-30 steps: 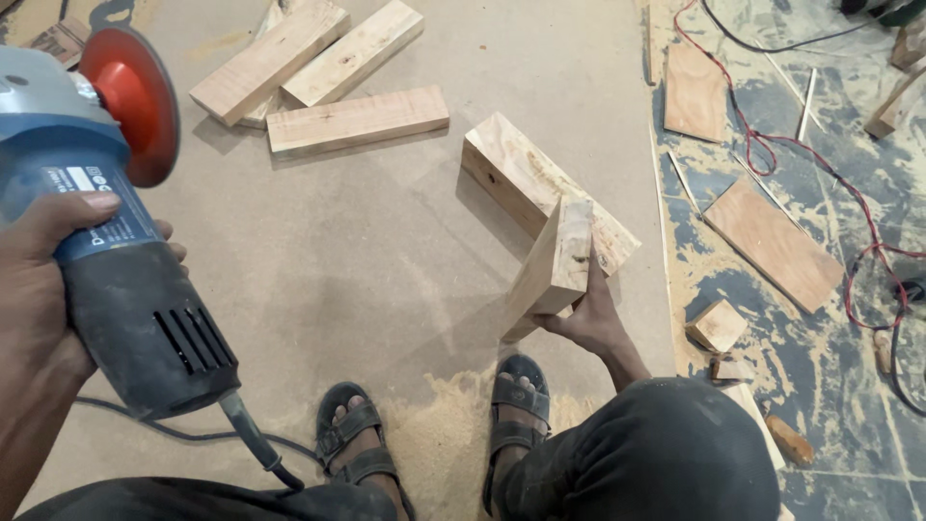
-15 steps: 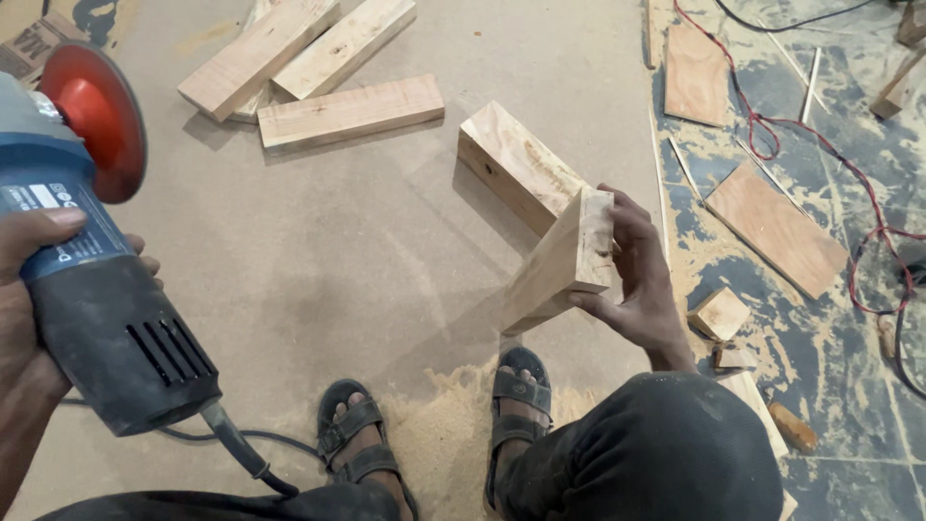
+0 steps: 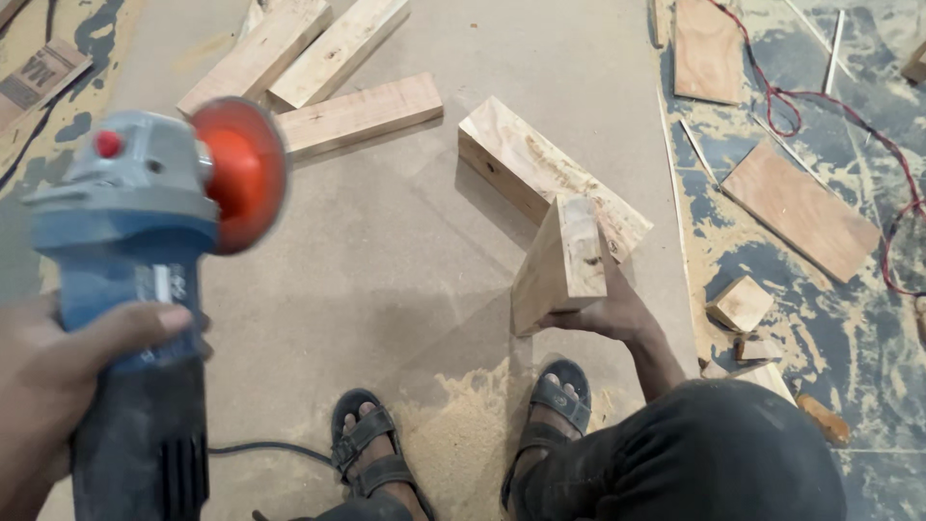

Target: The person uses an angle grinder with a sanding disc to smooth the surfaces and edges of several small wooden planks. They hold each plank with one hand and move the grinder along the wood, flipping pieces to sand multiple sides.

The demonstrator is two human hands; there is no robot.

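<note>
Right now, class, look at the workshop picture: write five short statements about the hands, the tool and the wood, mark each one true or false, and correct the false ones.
1. The left hand grips a blue angle grinder with an orange-red disc. True.
2. The right hand holds a hammer. False: it holds a wooden block, tipped up on end.
3. Sawdust lies between the sandalled feet. True.
4. The grinder's disc touches the held block. False: they are clearly apart.
5. Three planks lie on the board beyond the grinder. True.
</note>
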